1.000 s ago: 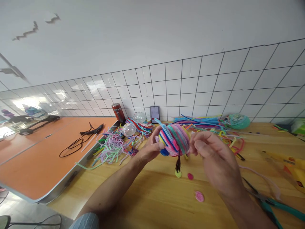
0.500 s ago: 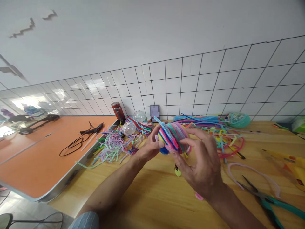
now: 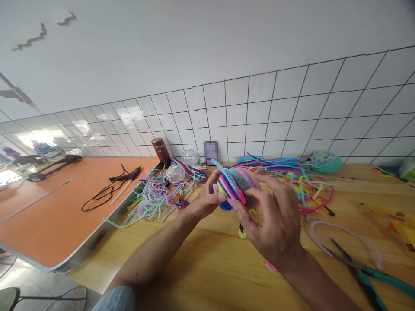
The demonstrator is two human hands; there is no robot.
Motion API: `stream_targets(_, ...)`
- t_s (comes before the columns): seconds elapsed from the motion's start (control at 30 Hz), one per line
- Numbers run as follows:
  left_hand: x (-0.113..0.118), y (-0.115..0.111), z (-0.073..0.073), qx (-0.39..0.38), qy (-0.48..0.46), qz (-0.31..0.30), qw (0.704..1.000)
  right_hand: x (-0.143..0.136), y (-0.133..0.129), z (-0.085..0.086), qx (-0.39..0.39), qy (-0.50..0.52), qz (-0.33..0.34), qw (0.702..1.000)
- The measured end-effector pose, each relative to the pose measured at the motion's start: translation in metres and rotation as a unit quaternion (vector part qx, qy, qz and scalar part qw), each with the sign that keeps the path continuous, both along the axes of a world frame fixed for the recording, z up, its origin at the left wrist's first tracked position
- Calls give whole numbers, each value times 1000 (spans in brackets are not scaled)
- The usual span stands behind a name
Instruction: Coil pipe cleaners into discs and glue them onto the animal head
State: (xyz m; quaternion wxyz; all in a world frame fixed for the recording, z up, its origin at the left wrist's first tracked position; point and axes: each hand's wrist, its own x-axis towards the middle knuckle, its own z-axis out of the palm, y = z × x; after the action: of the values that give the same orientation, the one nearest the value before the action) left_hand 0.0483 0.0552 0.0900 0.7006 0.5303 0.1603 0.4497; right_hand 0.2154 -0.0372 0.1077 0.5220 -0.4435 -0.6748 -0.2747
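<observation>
Above the wooden table, both hands hold a rounded craft piece wound with striped pipe cleaners (image 3: 231, 188) in pink, blue, yellow and teal. My left hand (image 3: 209, 196) grips its left side, the thumb lying over the front and the other fingers hidden behind. My right hand (image 3: 275, 211) is closed on the right side, thumb at the lower front edge and fingertips pressed on the pink and teal rows. A light blue twisted pipe cleaner (image 3: 220, 167) lies along the top and sticks out at the upper left.
Teal-handled pliers (image 3: 359, 270) lie at the lower right. Loose pipe cleaners (image 3: 152, 198) are heaped to the left, near a clear ball (image 3: 175, 174). A phone (image 3: 211, 153) leans on the tiled wall. A glue gun (image 3: 126, 175) with its cable rests on the orange table (image 3: 65, 216).
The craft piece has turned slightly. My right thumb has moved up a little onto the end of the pink strip. Both hands keep their hold.
</observation>
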Motion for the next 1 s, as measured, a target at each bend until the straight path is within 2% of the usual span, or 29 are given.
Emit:
stream_targets(0.57,2,1,-6,20,-6,8,1000,-1,1,-4,-2,27,5,1000)
stream_targets(1.0,2,0,-2,15,10,4,1000,-2,1,0,-24,45,19,999)
